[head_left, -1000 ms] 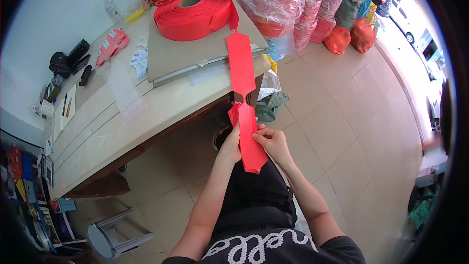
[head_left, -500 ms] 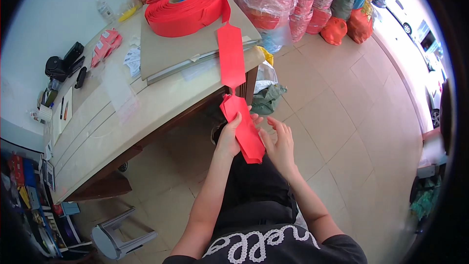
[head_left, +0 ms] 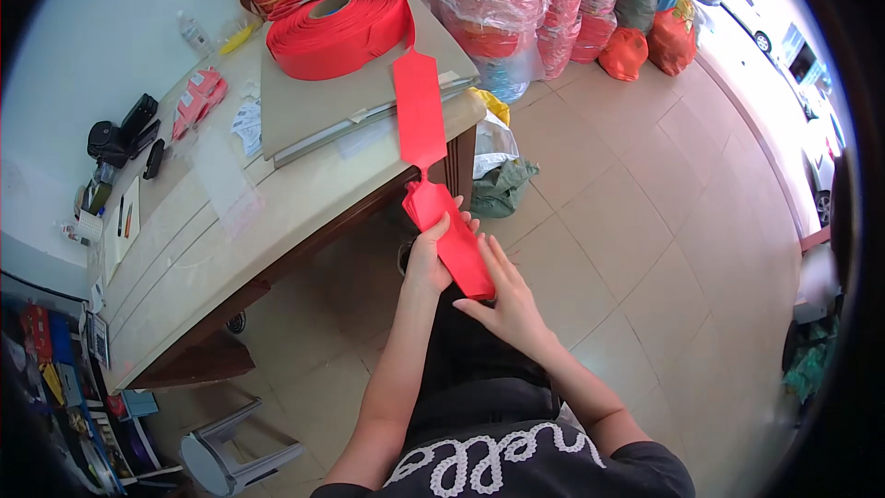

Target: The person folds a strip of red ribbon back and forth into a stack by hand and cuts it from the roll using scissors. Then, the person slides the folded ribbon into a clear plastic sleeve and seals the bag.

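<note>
White looped "hello" lettering [head_left: 481, 468], upside down in view, on the dark shirt [head_left: 650, 472].

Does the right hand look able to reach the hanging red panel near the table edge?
Probably yes: the right hand looks open, and nothing covers the red panel. The left hand is lower, holding the folded stack.

Our right hand [head_left: 512, 309] no longer pinching the folded red strip [head_left: 458, 244], now open, fingers straightened along its edge, our left hand [head_left: 428, 260] now with thumb over its face
</note>
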Action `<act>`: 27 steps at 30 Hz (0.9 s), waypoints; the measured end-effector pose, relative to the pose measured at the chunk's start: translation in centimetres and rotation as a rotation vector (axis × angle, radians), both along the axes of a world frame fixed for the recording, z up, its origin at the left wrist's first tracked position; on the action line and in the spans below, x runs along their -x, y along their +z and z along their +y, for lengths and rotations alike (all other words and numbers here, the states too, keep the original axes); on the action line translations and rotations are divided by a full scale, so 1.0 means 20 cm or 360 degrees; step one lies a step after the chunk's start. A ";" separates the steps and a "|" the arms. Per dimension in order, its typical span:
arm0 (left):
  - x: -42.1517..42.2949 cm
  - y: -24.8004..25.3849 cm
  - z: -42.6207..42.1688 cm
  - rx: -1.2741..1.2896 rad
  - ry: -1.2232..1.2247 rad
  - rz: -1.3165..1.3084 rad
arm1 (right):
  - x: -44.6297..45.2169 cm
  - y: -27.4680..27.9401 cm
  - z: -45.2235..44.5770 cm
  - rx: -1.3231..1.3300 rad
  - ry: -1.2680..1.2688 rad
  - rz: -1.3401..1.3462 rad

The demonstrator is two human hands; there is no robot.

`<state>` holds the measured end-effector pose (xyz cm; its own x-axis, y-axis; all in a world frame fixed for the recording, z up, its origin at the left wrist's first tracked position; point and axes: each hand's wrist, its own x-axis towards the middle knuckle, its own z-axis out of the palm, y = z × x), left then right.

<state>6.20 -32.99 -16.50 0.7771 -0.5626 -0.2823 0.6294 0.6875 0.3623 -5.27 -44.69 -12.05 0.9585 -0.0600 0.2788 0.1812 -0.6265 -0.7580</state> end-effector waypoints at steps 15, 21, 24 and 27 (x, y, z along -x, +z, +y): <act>0.00 0.06 0.02 -0.0023 -0.0030 0.0018 | 0.02 -0.17 -0.12 -0.1685 0.0475 0.1471; 0.00 0.06 0.02 -0.0114 -0.0036 0.0106 | 0.04 -0.20 -0.11 -0.1830 0.0640 0.1346; 0.00 0.07 0.03 -0.0156 -0.0050 0.0104 | 0.05 -0.21 -0.11 -0.1839 0.0727 0.1328; 0.00 0.05 0.04 -0.0066 -0.0099 0.0047 | 0.06 -0.23 -0.08 -0.1945 0.0772 0.1243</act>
<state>6.24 -32.23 -15.57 0.7320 -0.5969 -0.3284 0.6811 0.6315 0.3705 -6.45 -46.33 -16.73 0.8319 0.4819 -0.2752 -0.4991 0.4330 -0.7506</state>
